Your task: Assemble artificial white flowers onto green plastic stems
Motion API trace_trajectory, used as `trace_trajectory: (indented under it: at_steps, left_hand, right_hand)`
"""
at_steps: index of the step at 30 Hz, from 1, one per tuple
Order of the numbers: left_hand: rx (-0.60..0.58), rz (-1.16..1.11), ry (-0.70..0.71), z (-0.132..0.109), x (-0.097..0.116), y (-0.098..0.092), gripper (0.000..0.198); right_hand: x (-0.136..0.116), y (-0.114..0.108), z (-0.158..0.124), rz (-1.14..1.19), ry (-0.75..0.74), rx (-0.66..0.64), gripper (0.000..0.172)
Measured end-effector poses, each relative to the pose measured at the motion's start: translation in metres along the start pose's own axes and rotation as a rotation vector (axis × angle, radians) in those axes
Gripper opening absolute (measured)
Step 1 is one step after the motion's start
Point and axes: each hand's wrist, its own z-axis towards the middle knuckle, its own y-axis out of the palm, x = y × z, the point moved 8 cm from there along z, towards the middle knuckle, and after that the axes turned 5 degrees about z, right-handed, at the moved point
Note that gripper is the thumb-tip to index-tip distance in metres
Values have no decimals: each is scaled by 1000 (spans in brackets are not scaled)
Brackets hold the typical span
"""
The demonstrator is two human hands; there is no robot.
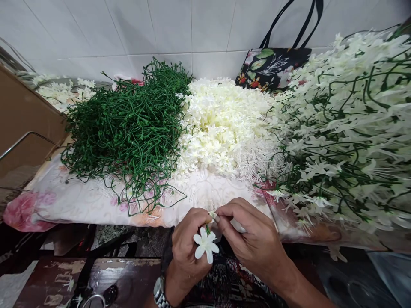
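Note:
Close together at the table's front edge, both hands are closed in a pinch. My left hand (189,241) grips a green artificial stem, and a white artificial flower (206,245) on it faces up below the fingers. Thumb and fingertips of my right hand (248,226) pinch a small pale flower piece (212,214) against the left thumb; the fingers partly hide it. Beyond them lie a tangled heap of green plastic stems (128,124), a pile of loose white blossoms (221,115) and a patch of thin white stamens (257,158). At right, white flowers on stems (346,137) are heaped high.
A flowered cloth (80,201) covers the table. To the left stands a cardboard box (28,119). A black floral bag (272,68) leans against the tiled wall (167,25). Below the table edge is a brown wooden surface (125,278) with dark straps.

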Motion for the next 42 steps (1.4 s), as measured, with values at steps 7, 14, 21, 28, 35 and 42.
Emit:
trace_trajectory:
  at_steps: [7,14,21,28,35,42]
  left_hand:
    - [74,-291,-385,-15,-30,3,15]
    - [33,-654,-618,-20,-47,23,12]
    - [30,-586,-521,-13,-40,17,9]
    - [-42,-501,-441,-9,-33,15,9]
    - [49,-767,-612,-20,-49,23,5]
    - [41,-781,-580,-18,-44,22,4]
  right_hand:
    - [0,-1,-4,8,-36,43,14]
    - [-5,-2,-5,-2,-105,19,12]
    - [-10,-2,-3,-38,-120,-12,14]
    - [-11,0,-3,-28,-119,-28,15]
    - [-3,-1,-2,49,-38,-124,10]
    - [5,5,-6,113,-11,-186,23]
